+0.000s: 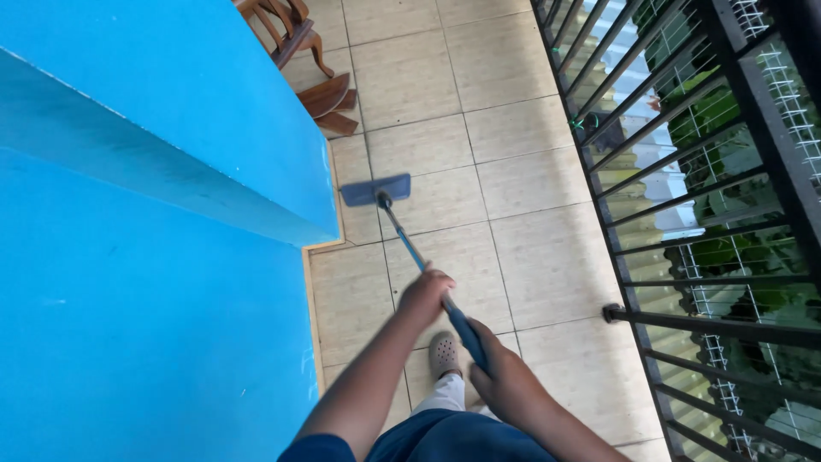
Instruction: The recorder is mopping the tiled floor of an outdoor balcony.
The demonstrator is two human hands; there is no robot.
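I hold a flat mop with both hands. My left hand grips the blue-and-silver mop handle higher up the shaft. My right hand is closed around the dark blue grip at the handle's near end. The blue rectangular mop head lies flat on the beige tiled floor, close to the corner of the bright blue wall. Below my hands I see my foot in a grey perforated clog and light trousers.
A black metal railing runs along the right side, with greenery and corrugated roofing behind it. Wooden chair legs stand on the tiles at the top, next to the blue wall. The wall fills the whole left side.
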